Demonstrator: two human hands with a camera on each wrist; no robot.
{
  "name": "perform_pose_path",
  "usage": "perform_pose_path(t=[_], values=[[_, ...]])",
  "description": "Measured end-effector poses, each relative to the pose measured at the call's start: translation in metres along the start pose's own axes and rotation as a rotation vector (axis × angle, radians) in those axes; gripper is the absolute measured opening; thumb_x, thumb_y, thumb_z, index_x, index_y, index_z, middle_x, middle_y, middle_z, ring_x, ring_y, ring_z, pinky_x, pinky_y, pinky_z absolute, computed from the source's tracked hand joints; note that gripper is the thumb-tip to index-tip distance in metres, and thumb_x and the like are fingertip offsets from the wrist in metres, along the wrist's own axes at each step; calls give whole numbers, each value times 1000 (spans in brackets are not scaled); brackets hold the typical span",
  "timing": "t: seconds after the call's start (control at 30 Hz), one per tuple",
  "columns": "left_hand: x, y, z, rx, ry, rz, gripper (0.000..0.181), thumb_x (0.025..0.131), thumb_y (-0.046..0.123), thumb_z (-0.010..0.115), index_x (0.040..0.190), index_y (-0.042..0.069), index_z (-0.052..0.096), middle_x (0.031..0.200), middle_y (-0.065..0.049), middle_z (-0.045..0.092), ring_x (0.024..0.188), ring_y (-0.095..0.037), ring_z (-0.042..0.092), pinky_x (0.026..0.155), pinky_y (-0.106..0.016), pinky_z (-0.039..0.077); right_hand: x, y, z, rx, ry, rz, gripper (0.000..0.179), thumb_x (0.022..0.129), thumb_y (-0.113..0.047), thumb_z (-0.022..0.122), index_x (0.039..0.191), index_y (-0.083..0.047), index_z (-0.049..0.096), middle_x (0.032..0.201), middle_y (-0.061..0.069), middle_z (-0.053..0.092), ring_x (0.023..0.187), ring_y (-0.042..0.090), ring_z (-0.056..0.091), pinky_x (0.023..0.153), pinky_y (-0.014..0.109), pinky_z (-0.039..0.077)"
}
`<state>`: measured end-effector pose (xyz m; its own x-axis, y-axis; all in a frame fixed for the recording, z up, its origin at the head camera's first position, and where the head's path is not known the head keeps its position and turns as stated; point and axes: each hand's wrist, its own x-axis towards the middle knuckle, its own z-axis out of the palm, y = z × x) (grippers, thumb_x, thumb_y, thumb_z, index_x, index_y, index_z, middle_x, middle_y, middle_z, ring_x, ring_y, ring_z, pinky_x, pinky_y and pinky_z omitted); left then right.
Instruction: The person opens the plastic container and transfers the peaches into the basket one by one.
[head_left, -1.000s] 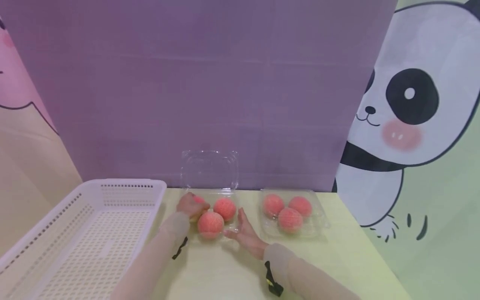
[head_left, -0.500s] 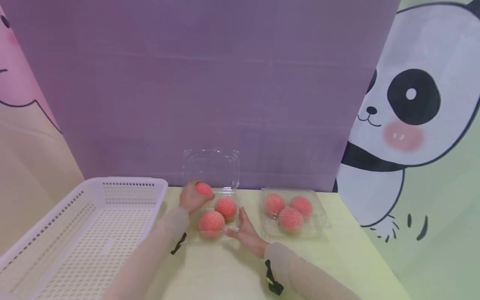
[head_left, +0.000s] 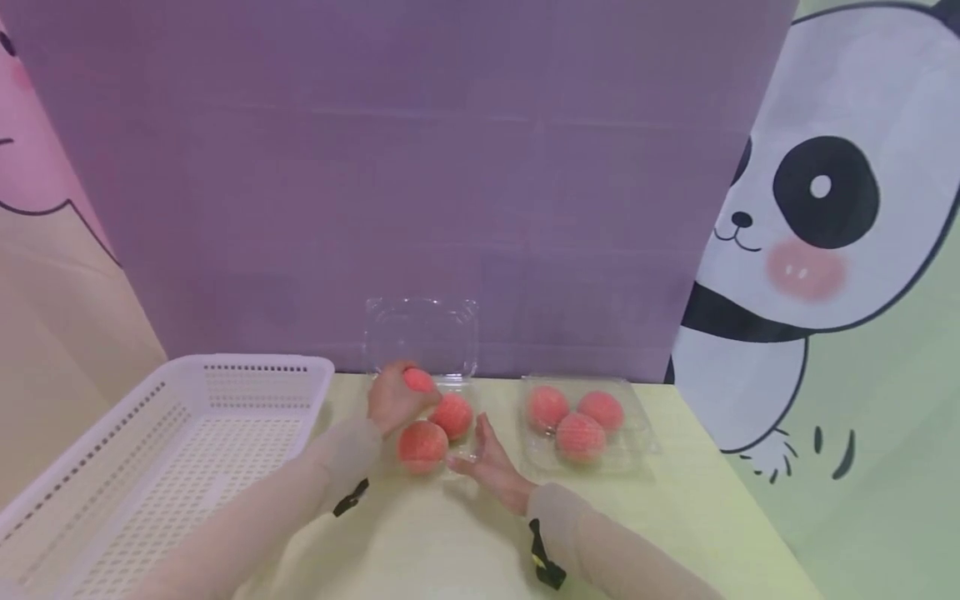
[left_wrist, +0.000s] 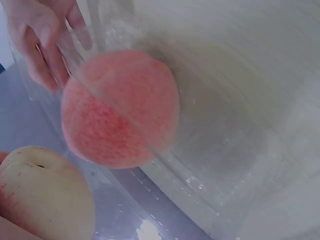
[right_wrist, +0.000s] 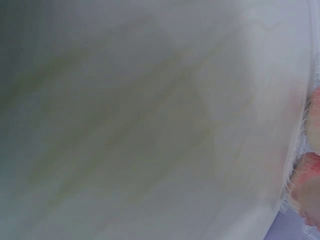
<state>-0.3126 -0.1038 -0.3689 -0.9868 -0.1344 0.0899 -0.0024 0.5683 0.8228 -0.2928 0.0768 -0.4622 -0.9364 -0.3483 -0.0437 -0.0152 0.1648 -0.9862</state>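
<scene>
- Here's the one to watch: the held peach [head_left: 418, 380] sits up at the raised-lid side of the clear tray [left_wrist: 185, 180], near the back edge of the tabletop [head_left: 450, 550], left of its middle. Whether it touches plastic, I can't tell.
- Left hand [head_left: 393, 398] has it, fingers curled round the fruit; the left wrist view catches its pale side low in the corner.
- Close quarters, this! The back peach [head_left: 452, 417] is tight by those fingers, and the front peach [head_left: 423, 447] is nearer the tabletop's front edge. A low sideways swing could knock either one, I'd judge.
- Smooth round fruit, so a loose grip might let it roll free.
- Right hand [head_left: 497, 468] at the tray's front right: fingers spread, thumb apart, gripping nothing that shows. Steadying the plastic or just beside it? Can't say.
- That matters: the tray looks light, and if nothing braces it, a bump could skid or tip it.
- The lid [head_left: 420, 337] stands up behind; a knuckle catching it might drop it onto the hand or drag the tray.
- Over toward the tabletop's right edge, the second clear box [head_left: 633, 454] holds three peaches [head_left: 581, 438], well apart from the action.
- Along the left edge, the white basket [head_left: 322, 383]; a wide left elbow could nudge it.
</scene>
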Motion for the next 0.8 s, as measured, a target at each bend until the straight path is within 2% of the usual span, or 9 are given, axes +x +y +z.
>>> perform_pose_path(t=[0.27,0.43,0.57,0.8], values=[[-21,9,-11,7,-15,186,59,65,19,75,119,7,54,117,-10,57,103,-27,55,86,-41,50,-1,-1,1,18,5,-5,102,81,-20,68,146,-8,-10,152,20,-5,139,37,0,111,55,10],[-27,11,-24,19,-55,260,60,67,22,77,120,9,53,116,-8,56,100,-25,57,81,-38,53,-1,-1,1,15,0,-3,102,81,-19,67,146,-7,-10,152,20,-5,139,37,0,111,55,9],[-26,9,-38,35,-59,326,60,67,23,78,120,10,53,115,-8,56,101,-26,56,81,-40,53,-1,-1,1,13,-4,1,102,82,-20,67,146,-7,-11,152,21,-6,139,38,0,112,54,9],[-13,-1,-64,15,-1,441,58,67,18,79,119,9,54,112,-12,57,97,-28,58,78,-40,54,-4,-5,0,12,-15,19,101,82,-22,66,146,-11,-12,153,19,-6,139,40,3,110,58,9]])
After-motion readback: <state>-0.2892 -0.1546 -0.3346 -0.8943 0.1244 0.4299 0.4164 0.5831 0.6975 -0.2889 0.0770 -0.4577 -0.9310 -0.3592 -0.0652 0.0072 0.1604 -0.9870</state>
